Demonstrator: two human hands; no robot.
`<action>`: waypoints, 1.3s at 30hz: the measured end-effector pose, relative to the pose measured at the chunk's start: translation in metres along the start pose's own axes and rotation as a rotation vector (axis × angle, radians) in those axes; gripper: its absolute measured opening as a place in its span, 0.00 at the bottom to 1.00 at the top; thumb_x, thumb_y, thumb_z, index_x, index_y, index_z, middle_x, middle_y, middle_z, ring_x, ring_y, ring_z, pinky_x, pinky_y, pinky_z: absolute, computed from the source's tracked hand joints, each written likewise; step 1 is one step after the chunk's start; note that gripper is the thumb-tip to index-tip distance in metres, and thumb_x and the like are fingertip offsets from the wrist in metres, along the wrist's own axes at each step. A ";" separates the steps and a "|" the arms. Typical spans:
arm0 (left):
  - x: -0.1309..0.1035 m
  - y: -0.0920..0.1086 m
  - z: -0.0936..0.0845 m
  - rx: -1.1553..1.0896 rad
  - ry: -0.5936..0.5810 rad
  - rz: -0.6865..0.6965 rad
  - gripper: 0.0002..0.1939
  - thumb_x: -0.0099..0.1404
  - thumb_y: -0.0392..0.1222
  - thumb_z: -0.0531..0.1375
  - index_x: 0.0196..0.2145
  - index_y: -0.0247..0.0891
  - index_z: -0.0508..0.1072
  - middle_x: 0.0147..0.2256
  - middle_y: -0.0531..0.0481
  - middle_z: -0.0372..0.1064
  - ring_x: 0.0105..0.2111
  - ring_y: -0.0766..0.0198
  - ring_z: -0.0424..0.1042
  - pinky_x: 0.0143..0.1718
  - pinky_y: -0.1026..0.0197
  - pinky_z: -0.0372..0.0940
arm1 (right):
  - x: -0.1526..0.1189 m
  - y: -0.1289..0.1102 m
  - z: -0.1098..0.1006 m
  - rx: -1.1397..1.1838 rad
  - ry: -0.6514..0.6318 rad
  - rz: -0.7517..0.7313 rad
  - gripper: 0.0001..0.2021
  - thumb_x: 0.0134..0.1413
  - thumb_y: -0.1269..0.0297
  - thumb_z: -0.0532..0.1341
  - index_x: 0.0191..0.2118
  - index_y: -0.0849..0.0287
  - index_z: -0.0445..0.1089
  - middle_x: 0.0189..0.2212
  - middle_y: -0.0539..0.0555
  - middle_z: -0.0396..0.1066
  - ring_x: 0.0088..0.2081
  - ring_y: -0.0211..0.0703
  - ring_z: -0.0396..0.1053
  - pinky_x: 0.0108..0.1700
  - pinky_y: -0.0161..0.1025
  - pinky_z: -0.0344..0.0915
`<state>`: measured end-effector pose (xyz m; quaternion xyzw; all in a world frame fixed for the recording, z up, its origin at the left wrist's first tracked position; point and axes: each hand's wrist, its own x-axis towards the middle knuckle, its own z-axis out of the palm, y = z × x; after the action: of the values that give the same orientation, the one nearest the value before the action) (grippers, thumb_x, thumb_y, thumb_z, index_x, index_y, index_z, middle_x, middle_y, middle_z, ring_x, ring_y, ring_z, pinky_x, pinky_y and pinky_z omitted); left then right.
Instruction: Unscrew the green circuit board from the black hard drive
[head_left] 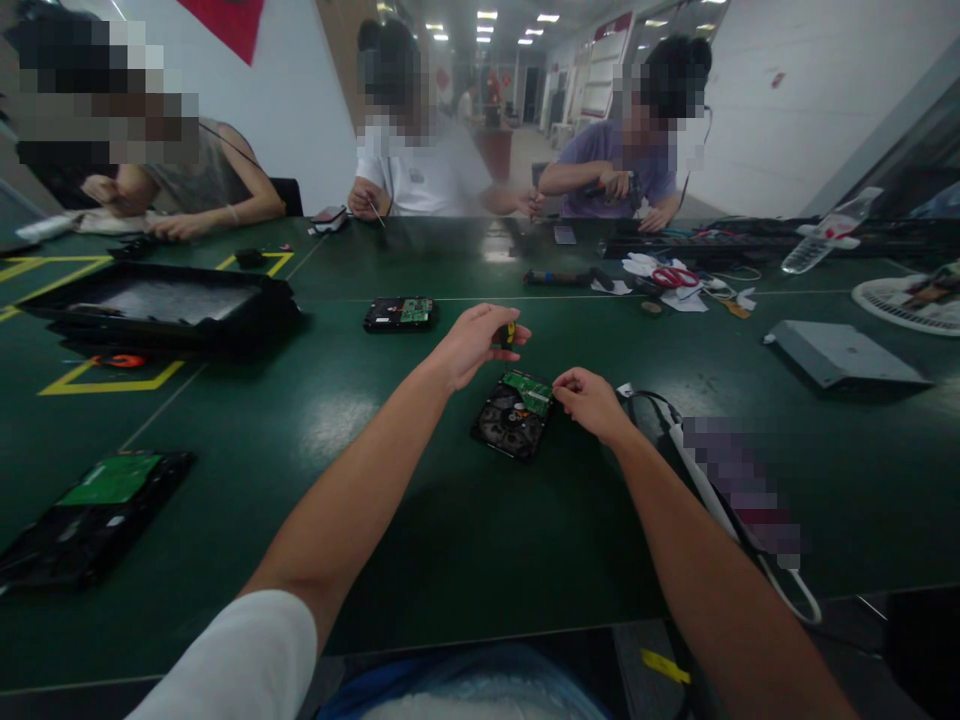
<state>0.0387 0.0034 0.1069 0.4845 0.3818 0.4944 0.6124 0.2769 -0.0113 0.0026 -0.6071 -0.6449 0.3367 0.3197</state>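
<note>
A black hard drive with a green circuit board [516, 415] lies on the green table, in front of me. My left hand [480, 345] is above its far edge, fingers wrapped round a small yellow-and-black tool [508, 336], which looks like a screwdriver handle. At the drive's right edge, by the green board, my right hand [589, 400] is closed in a pinch; what its fingertips hold, if anything, is too small to make out. Another hard drive [401, 313] rests beyond my left forearm, and a larger black one [97, 510] lies at the near left.
Black trays [172, 300] stand at the left. A power strip [705, 480] with cables lies right of my right hand. Farther right are a grey metal box [847, 355], red scissors [675, 277] and a plastic bottle [831, 232]. Three people sit across the table [262, 420].
</note>
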 end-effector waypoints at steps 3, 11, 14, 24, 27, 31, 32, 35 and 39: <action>0.001 -0.001 0.000 0.007 0.003 0.009 0.10 0.66 0.46 0.65 0.38 0.38 0.70 0.38 0.41 0.78 0.40 0.57 0.78 0.37 0.57 0.73 | 0.000 -0.001 0.000 -0.003 -0.012 0.004 0.05 0.57 0.64 0.63 0.39 0.56 0.74 0.31 0.50 0.77 0.27 0.37 0.71 0.27 0.34 0.65; 0.000 0.000 -0.001 0.288 0.027 0.163 0.11 0.64 0.48 0.61 0.33 0.38 0.78 0.42 0.45 0.74 0.44 0.58 0.72 0.34 0.64 0.70 | 0.000 -0.003 0.000 -0.020 -0.021 0.023 0.08 0.58 0.65 0.64 0.44 0.57 0.74 0.31 0.50 0.76 0.27 0.35 0.71 0.27 0.31 0.63; 0.000 0.001 0.000 0.263 -0.009 0.142 0.12 0.64 0.47 0.61 0.36 0.37 0.79 0.41 0.44 0.75 0.42 0.59 0.73 0.33 0.64 0.70 | 0.000 -0.002 0.000 -0.025 -0.036 0.018 0.07 0.59 0.65 0.63 0.42 0.57 0.75 0.33 0.50 0.77 0.26 0.34 0.71 0.26 0.31 0.64; -0.001 0.000 -0.002 0.081 -0.012 0.068 0.10 0.65 0.47 0.61 0.37 0.38 0.72 0.36 0.44 0.76 0.38 0.58 0.76 0.35 0.58 0.74 | -0.001 -0.005 0.000 -0.003 -0.046 0.020 0.06 0.60 0.67 0.63 0.42 0.58 0.75 0.32 0.51 0.77 0.26 0.34 0.70 0.28 0.31 0.66; -0.001 0.002 -0.003 0.176 0.005 0.120 0.09 0.64 0.46 0.61 0.34 0.37 0.75 0.39 0.44 0.74 0.40 0.59 0.73 0.34 0.61 0.73 | 0.000 -0.004 0.000 -0.008 -0.055 0.026 0.06 0.60 0.67 0.63 0.42 0.58 0.75 0.32 0.51 0.77 0.26 0.34 0.70 0.28 0.31 0.65; -0.001 0.005 -0.003 0.289 0.038 0.181 0.11 0.63 0.45 0.60 0.32 0.37 0.78 0.40 0.43 0.73 0.41 0.59 0.72 0.30 0.65 0.70 | 0.000 -0.002 0.000 0.006 -0.050 0.034 0.06 0.60 0.66 0.63 0.42 0.58 0.75 0.32 0.51 0.77 0.26 0.34 0.70 0.27 0.31 0.65; -0.001 0.005 -0.003 0.295 0.031 0.178 0.11 0.63 0.45 0.59 0.32 0.37 0.78 0.40 0.44 0.73 0.41 0.59 0.72 0.29 0.66 0.70 | 0.000 -0.002 0.001 0.013 -0.049 0.035 0.07 0.60 0.66 0.63 0.42 0.58 0.75 0.32 0.51 0.77 0.26 0.35 0.70 0.27 0.32 0.65; -0.002 0.006 -0.004 0.244 0.010 0.144 0.10 0.64 0.45 0.59 0.34 0.37 0.77 0.38 0.44 0.75 0.39 0.60 0.73 0.29 0.65 0.70 | 0.000 -0.002 0.001 0.028 -0.049 0.040 0.07 0.60 0.65 0.63 0.42 0.58 0.75 0.31 0.51 0.77 0.25 0.34 0.69 0.27 0.32 0.65; -0.001 0.003 -0.004 0.083 0.015 0.072 0.09 0.64 0.45 0.60 0.38 0.37 0.73 0.36 0.43 0.77 0.39 0.57 0.76 0.31 0.62 0.72 | 0.001 -0.002 0.002 0.054 -0.042 0.034 0.06 0.58 0.67 0.63 0.41 0.58 0.76 0.30 0.51 0.76 0.24 0.34 0.68 0.27 0.32 0.64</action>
<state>0.0342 0.0033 0.1088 0.5191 0.3888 0.5035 0.5709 0.2740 -0.0101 0.0028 -0.6020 -0.6315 0.3722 0.3166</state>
